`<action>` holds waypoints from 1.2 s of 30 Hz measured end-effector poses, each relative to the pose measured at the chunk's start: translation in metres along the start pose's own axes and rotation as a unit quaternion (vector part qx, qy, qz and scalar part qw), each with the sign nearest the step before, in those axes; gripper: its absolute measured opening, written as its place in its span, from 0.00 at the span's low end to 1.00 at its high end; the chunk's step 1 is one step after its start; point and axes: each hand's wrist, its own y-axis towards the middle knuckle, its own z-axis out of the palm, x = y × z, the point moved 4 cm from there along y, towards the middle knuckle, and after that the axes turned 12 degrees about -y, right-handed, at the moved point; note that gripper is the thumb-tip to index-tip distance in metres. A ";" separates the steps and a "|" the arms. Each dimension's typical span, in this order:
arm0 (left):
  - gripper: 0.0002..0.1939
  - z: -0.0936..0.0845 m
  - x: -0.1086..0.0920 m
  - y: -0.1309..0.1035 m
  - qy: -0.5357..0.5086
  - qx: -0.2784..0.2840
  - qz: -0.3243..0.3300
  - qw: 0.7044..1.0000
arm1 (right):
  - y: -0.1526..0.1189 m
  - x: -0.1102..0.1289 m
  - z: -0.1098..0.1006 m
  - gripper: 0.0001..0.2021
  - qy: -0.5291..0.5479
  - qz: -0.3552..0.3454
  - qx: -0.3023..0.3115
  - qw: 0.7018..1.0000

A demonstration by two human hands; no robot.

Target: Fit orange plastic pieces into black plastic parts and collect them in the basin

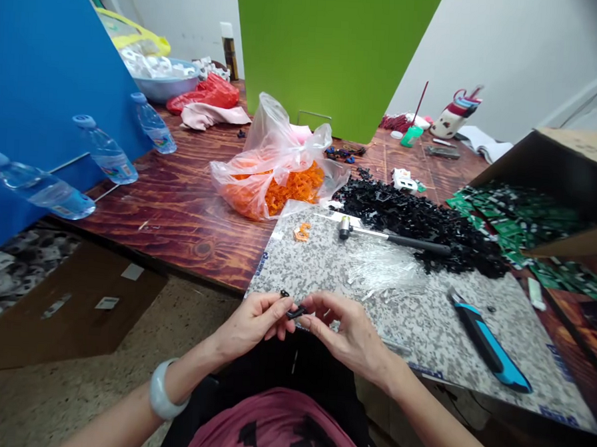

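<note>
My left hand [266, 314] pinches a small black plastic part [296, 312] just off the front edge of the speckled stone slab [320, 271]. From the other side, the fingertips of my right hand [341, 322] close on the same part; its exact shape is partly covered by fingers. Beyond my hands lie a small orange clip [302, 232] and a bunch of thin clear strips [386, 267]. A hammer [402, 239] with a black handle rests behind the strips. To the right is a blue and black cutter [490, 343].
A heap of black parts [413, 219] spreads across the slab's back. An open cardboard box [577, 148] spills green circuit boards [513, 228] at right. A clear bag of orange parts [280, 182] sits at back left, near several water bottles [107, 150]. A green panel [332, 52] stands behind.
</note>
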 end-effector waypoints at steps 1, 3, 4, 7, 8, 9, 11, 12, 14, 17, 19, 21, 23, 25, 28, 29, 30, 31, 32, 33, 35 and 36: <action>0.21 -0.001 0.000 0.000 -0.001 0.001 -0.001 1.000 | 0.000 -0.001 0.002 0.06 0.026 0.012 0.010 1.000; 0.22 -0.001 0.000 0.001 -0.012 0.001 0.002 1.000 | 0.000 -0.005 0.008 0.07 0.102 0.048 0.026 0.993; 0.22 -0.001 0.001 0.001 -0.024 -0.002 0.010 1.000 | -0.001 -0.007 0.011 0.08 0.149 0.073 0.027 0.986; 0.23 0.003 0.002 0.000 -0.050 -0.031 0.064 0.996 | -0.001 -0.012 0.025 0.12 0.282 0.151 -0.001 0.947; 0.21 0.005 0.004 0.000 -0.045 -0.047 0.088 0.994 | -0.001 -0.013 0.029 0.13 0.315 0.169 -0.017 0.934; 0.20 0.007 0.005 -0.001 -0.032 -0.061 0.114 0.991 | -0.002 -0.013 0.034 0.14 0.341 0.183 -0.032 0.922; 0.16 0.012 0.008 -0.002 0.006 -0.089 0.158 0.983 | -0.003 -0.011 0.040 0.15 0.371 0.195 -0.048 0.907; 0.15 0.014 0.010 -0.003 0.021 -0.101 0.174 0.979 | -0.003 -0.011 0.041 0.15 0.371 0.195 -0.045 0.907; 0.15 0.017 0.010 -0.003 0.044 -0.110 0.185 0.976 | -0.004 -0.012 0.037 0.15 0.332 0.188 -0.038 0.924; 0.15 0.019 0.007 -0.004 0.074 -0.074 0.158 0.982 | -0.005 -0.016 0.014 0.13 0.208 0.163 -0.084 0.961; 0.15 0.022 0.002 -0.006 0.099 -0.020 0.134 0.986 | -0.004 -0.016 -0.002 0.12 0.138 0.126 -0.106 0.977; 0.17 0.026 -0.003 -0.009 0.127 0.025 0.125 0.984 | -0.002 -0.011 -0.009 0.11 0.100 0.080 -0.084 0.988; 0.17 0.029 -0.006 -0.013 0.153 0.045 0.134 0.978 | -0.002 -0.005 -0.010 0.10 0.091 0.046 -0.064 0.993; 0.17 0.031 -0.006 -0.015 0.171 0.041 0.150 0.973 | -0.004 -0.001 -0.009 0.09 0.100 0.035 -0.059 0.993; 0.15 0.034 -0.006 -0.017 0.183 0.037 0.176 0.967 | -0.010 0.004 -0.009 0.08 0.096 0.031 -0.065 0.993; 0.14 0.036 -0.006 -0.018 0.182 0.039 0.185 0.965 | -0.011 0.006 -0.010 0.08 0.089 0.027 -0.066 0.993; 0.14 0.037 -0.007 -0.019 0.179 0.042 0.195 0.964 | -0.013 0.008 -0.011 0.07 0.081 0.020 -0.069 0.994; 0.14 0.038 -0.009 -0.020 0.174 0.045 0.203 0.963 | -0.014 0.010 -0.012 0.07 0.072 0.009 -0.072 0.995; 0.14 0.040 -0.010 -0.021 0.169 0.050 0.209 0.962 | -0.015 0.012 -0.014 0.06 0.065 -0.003 -0.077 0.995; 0.15 0.041 -0.011 -0.022 0.164 0.057 0.212 0.962 | -0.015 0.015 -0.015 0.06 0.058 -0.014 -0.082 0.995; 0.15 0.043 -0.013 -0.024 0.156 0.073 0.211 0.962 | -0.016 0.019 -0.017 0.07 0.045 -0.033 -0.092 0.994; 0.15 0.044 -0.014 -0.024 0.150 0.078 0.208 0.963 | -0.016 0.021 -0.016 0.07 0.039 -0.041 -0.097 0.994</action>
